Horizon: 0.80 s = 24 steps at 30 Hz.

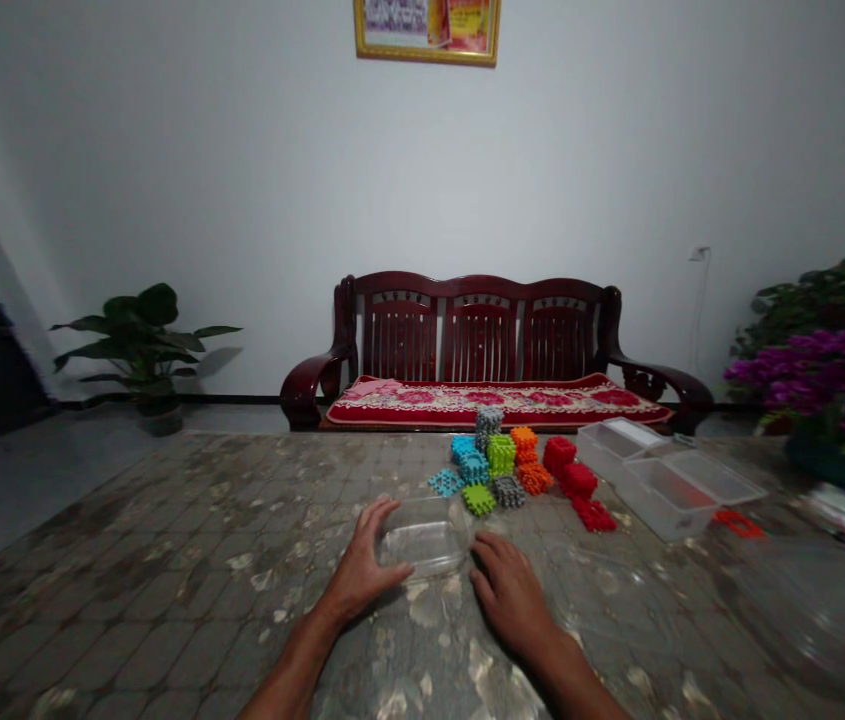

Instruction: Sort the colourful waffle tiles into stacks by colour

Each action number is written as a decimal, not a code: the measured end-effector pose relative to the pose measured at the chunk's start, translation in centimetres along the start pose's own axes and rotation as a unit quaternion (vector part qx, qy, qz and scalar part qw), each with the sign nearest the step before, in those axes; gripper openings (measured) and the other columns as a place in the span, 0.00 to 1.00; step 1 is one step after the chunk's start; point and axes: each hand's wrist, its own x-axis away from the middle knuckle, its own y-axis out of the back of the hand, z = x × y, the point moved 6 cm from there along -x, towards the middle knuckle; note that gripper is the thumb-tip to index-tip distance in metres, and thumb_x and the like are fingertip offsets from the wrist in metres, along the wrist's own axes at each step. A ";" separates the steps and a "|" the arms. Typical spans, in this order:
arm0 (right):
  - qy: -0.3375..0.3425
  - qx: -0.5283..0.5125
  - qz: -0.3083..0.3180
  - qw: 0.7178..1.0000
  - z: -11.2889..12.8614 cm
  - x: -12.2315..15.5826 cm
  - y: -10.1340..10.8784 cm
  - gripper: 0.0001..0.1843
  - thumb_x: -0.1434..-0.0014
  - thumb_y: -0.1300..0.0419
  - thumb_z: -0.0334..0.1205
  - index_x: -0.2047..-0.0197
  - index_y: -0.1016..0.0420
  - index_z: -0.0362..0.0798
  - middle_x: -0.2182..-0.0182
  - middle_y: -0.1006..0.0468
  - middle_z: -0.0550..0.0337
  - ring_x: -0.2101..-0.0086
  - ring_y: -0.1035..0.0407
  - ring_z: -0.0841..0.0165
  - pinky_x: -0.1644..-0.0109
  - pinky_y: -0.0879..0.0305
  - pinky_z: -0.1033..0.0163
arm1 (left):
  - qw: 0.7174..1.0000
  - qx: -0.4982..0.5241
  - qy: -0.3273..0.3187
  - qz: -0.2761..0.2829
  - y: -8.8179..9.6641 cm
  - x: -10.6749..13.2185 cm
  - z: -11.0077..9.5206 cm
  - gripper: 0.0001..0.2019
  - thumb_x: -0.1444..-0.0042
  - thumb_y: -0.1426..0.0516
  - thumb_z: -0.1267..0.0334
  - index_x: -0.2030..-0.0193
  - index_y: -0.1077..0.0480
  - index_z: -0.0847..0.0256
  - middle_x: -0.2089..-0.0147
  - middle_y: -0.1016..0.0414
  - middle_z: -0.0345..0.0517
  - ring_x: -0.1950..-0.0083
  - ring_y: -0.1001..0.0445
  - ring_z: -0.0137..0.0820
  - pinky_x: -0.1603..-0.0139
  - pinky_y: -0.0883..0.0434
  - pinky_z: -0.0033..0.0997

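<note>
A clear plastic container sits on the table in front of me. My left hand curves around its left end, with the thumb along the near side and the fingers toward the far side. At the container's right end lies my right hand, palm down, fingers loosely bent and their tips close to the rim. Whether those tips touch it I cannot tell. Just beyond the container are interlocking plastic pieces: a flat lime-green one, a grey one and a blue one.
Behind these stand blue, green, orange and red block shapes. Translucent boxes are at the right, near a clear lid-like piece and purple flowers. A wooden bench stands beyond the patterned table.
</note>
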 end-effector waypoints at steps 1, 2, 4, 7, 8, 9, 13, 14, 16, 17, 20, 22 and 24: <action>-0.011 0.004 -0.001 1.000 -0.5 0.1 0.1 0.23 0.36 0.46 0.36 0.39 0.25 0.48 0.37 0.27 0.51 0.38 0.36 0.60 0.32 0.44 0.54 | 1.000 0.000 0.000 0.000 0.0 0.0 0.0 0.39 0.58 0.32 0.60 0.35 0.33 0.56 0.31 0.36 0.57 0.28 0.38 0.53 0.29 0.40 0.58; -0.023 0.011 -0.003 1.000 -1.0 0.2 0.3 0.23 0.36 0.47 0.36 0.39 0.25 0.47 0.38 0.27 0.50 0.38 0.36 0.60 0.32 0.44 0.55 | 1.000 -0.001 -0.001 -0.001 0.0 0.0 0.0 0.39 0.58 0.32 0.60 0.35 0.33 0.56 0.31 0.36 0.57 0.28 0.38 0.53 0.29 0.39 0.58; -0.046 0.029 -0.013 0.998 -2.0 0.5 0.7 0.24 0.35 0.48 0.36 0.38 0.25 0.47 0.38 0.26 0.50 0.38 0.35 0.60 0.32 0.44 0.56 | 1.000 0.002 -0.001 -0.005 0.0 -0.1 0.1 0.39 0.58 0.32 0.60 0.35 0.33 0.56 0.31 0.36 0.57 0.29 0.38 0.52 0.29 0.39 0.58; -0.084 0.064 -0.026 0.994 -3.6 0.9 1.9 0.24 0.35 0.48 0.36 0.39 0.25 0.47 0.40 0.25 0.50 0.39 0.34 0.60 0.34 0.43 0.56 | 1.000 0.016 -0.003 -0.006 0.0 -0.1 0.4 0.39 0.58 0.32 0.59 0.35 0.33 0.57 0.31 0.37 0.58 0.29 0.37 0.52 0.29 0.39 0.57; -0.098 0.079 -0.027 0.992 -4.2 0.9 2.3 0.24 0.35 0.48 0.36 0.39 0.25 0.48 0.41 0.24 0.50 0.40 0.33 0.59 0.35 0.42 0.56 | 1.000 0.021 -0.003 -0.005 -0.1 -0.2 0.5 0.40 0.58 0.32 0.58 0.35 0.33 0.57 0.31 0.37 0.58 0.29 0.37 0.52 0.29 0.40 0.58; -0.113 0.094 -0.028 0.989 -4.8 1.0 2.8 0.23 0.35 0.48 0.37 0.40 0.25 0.48 0.41 0.24 0.50 0.41 0.33 0.59 0.36 0.41 0.56 | 1.000 0.027 -0.002 -0.005 -0.1 -0.2 0.6 0.40 0.58 0.32 0.58 0.35 0.33 0.57 0.31 0.37 0.58 0.29 0.37 0.53 0.29 0.40 0.58; -0.187 0.149 -0.039 0.970 -7.3 1.2 4.8 0.24 0.35 0.49 0.38 0.39 0.26 0.46 0.43 0.24 0.47 0.44 0.31 0.56 0.40 0.38 0.54 | 0.999 0.037 0.001 -0.007 0.1 -0.2 0.6 0.40 0.58 0.31 0.55 0.35 0.33 0.57 0.31 0.37 0.58 0.29 0.39 0.54 0.29 0.41 0.60; -0.200 0.157 -0.045 0.966 -7.8 1.1 5.1 0.25 0.35 0.49 0.38 0.38 0.27 0.45 0.43 0.24 0.47 0.44 0.31 0.55 0.41 0.38 0.54 | 0.999 0.037 0.002 -0.008 0.2 -0.2 0.6 0.40 0.58 0.31 0.55 0.35 0.33 0.56 0.31 0.37 0.58 0.28 0.39 0.54 0.28 0.42 0.61; -0.214 0.164 -0.057 0.961 -8.4 0.7 5.4 0.27 0.36 0.49 0.39 0.35 0.30 0.45 0.41 0.25 0.45 0.43 0.32 0.55 0.41 0.38 0.54 | 0.999 0.036 0.004 -0.009 0.3 -0.2 0.4 0.40 0.59 0.32 0.56 0.35 0.33 0.57 0.31 0.36 0.58 0.28 0.40 0.54 0.28 0.43 0.61; -0.215 0.165 -0.063 0.960 -8.6 0.3 5.4 0.28 0.36 0.48 0.39 0.34 0.31 0.45 0.41 0.26 0.45 0.42 0.33 0.55 0.40 0.38 0.54 | 0.999 0.036 0.006 -0.008 0.3 -0.2 0.4 0.40 0.59 0.32 0.57 0.35 0.33 0.57 0.31 0.36 0.58 0.28 0.39 0.54 0.28 0.43 0.61; -0.210 0.157 -0.079 0.962 -8.3 -1.3 4.9 0.32 0.38 0.47 0.39 0.31 0.36 0.44 0.39 0.28 0.44 0.40 0.35 0.53 0.40 0.39 0.53 | 0.999 0.034 0.013 -0.008 0.3 -0.3 0.3 0.40 0.59 0.32 0.59 0.36 0.33 0.57 0.32 0.36 0.57 0.29 0.39 0.53 0.28 0.42 0.60; -0.203 0.150 -0.086 0.964 -7.8 -2.7 4.5 0.34 0.39 0.46 0.39 0.29 0.39 0.44 0.38 0.30 0.42 0.40 0.35 0.52 0.41 0.38 0.52 | 0.999 0.033 0.015 -0.011 0.3 -0.4 0.3 0.39 0.60 0.33 0.60 0.36 0.32 0.57 0.32 0.36 0.57 0.29 0.38 0.53 0.28 0.42 0.60; -0.202 0.149 -0.086 0.964 -7.3 -3.9 4.1 0.35 0.39 0.46 0.40 0.29 0.40 0.42 0.38 0.30 0.40 0.41 0.35 0.51 0.41 0.38 0.52 | 0.999 0.033 0.016 -0.013 0.3 -0.4 0.3 0.39 0.60 0.33 0.60 0.36 0.32 0.58 0.32 0.36 0.58 0.29 0.39 0.53 0.28 0.43 0.60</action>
